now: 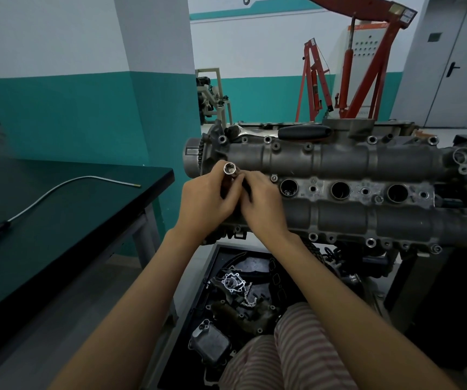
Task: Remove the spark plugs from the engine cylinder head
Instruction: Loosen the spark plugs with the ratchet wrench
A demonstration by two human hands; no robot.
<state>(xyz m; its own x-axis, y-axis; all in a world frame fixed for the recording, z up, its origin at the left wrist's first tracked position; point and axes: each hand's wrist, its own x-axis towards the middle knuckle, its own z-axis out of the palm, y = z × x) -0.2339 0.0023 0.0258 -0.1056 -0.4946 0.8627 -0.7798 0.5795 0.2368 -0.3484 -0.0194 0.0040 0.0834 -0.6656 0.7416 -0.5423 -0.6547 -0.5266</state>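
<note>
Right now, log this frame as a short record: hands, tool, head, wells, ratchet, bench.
left hand: holds socket, open end up
right hand: fingers at the socket's lower end
head: on a stand, in front of the person
wells: three open ones visible; a fourth cannot be seen behind the hands
ratchet: lying on the head's far edge
bench: flexible wand on it

Bare forearms, no sleeves, pink-and-white striped trousers (297,353)
</note>
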